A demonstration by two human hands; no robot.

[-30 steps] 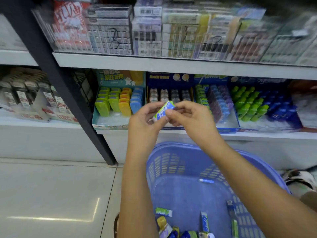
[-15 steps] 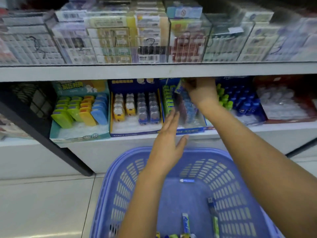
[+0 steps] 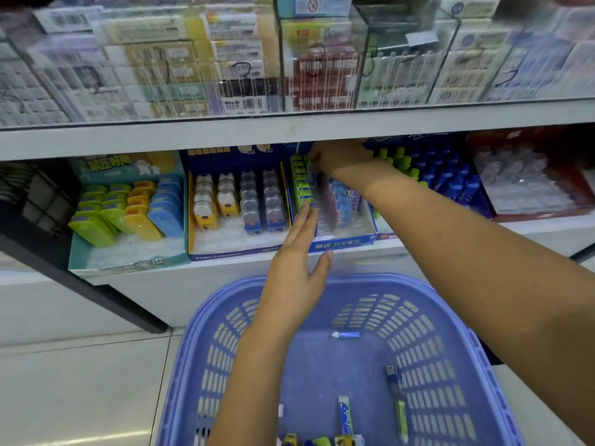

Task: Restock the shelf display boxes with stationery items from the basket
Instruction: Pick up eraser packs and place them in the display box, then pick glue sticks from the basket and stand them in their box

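Your right hand (image 3: pixel 341 156) is closed, what it grips hidden, deep in the box (image 3: pixel 341 244); your open left hand (image 3: pixel 296 252) touches its front, basket (image 3: pixel 450 304) below both.

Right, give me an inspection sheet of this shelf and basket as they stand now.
Surface: white shelf carrying open display boxes in a row.
Job's things: blue basket nearly empty, a few small packs on its floor; blue display box partly filled.
Clutter: nothing seen.
Grippers: right hand deep in the blue display box, grip hidden; left hand open, flat at that box's front.
Cables: nothing seen.
Surroundings: upper shelf of clear cases; tiled floor.
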